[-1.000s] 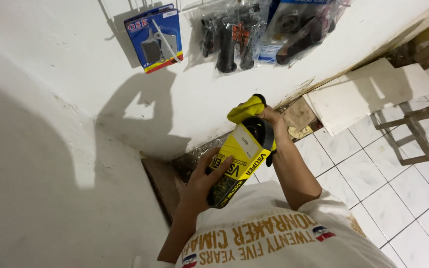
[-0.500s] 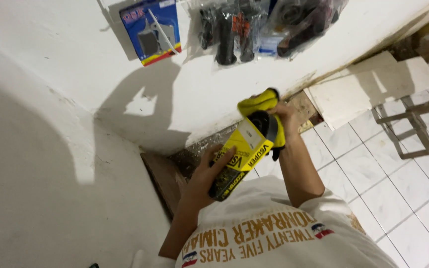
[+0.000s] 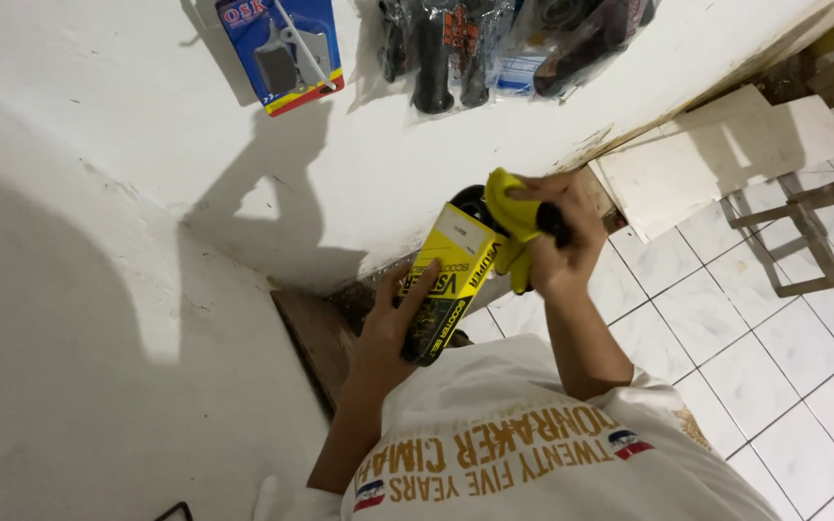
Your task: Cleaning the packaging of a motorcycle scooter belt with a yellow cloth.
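I hold a long yellow and black cardboard sleeve [image 3: 448, 282] with a black belt inside it, tilted up to the right in front of my chest. My left hand [image 3: 400, 316] grips its lower end from the left side. My right hand [image 3: 564, 243] is closed on a yellow cloth [image 3: 512, 210] pressed against the sleeve's upper end, where the black belt shows. My white shirt with gold print fills the lower part of the view.
On the white wall above hang a blue carded part [image 3: 282, 50] and several clear bags of black parts [image 3: 494, 43]. White boards [image 3: 726, 154] lean at the wall's foot. A wooden frame [image 3: 808, 232] stands on the white tiled floor [image 3: 803, 386]. A dark plank [image 3: 313, 340] lies below.
The sleeve has swung a little right and higher. My right hand with the yellow cloth has shifted over its upper end. The view has tipped slightly.
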